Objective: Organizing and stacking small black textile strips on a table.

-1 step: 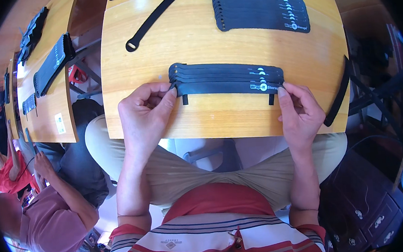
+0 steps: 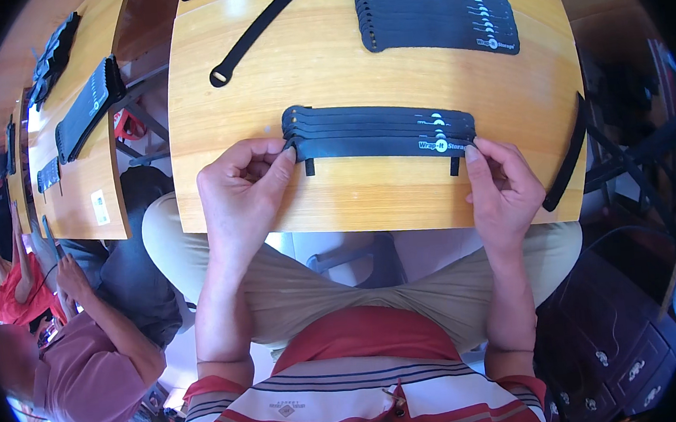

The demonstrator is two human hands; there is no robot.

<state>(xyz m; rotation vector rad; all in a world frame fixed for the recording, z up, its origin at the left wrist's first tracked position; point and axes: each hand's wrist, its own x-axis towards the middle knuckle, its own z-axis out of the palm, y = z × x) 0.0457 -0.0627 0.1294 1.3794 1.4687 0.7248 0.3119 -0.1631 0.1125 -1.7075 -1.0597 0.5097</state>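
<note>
Several flat black storage straps point(image 2: 371, 129) lie overlapped in a stepped row on the table in front of me. Each has a rounded left end, some with a small hole showing, and white print toward the right. My left hand point(image 2: 244, 183) pinches the left end of the nearest strap between thumb and fingers. At that strap's right end, my right hand point(image 2: 503, 186) has its thumb and forefinger closed on the corner. Two short black strips point(image 2: 309, 167) stick out from under the row's near edge, one close to each end.
Farther right on the wooden table point(image 2: 274, 208) is a larger fan of matching straps point(image 2: 434, 17). A long black strap with an end loop point(image 2: 220, 76) lies at the far left, and a curved black strip point(image 2: 568, 161) along the right edge. A co-worker point(image 2: 101, 372) sits left, beside another table point(image 2: 84, 207).
</note>
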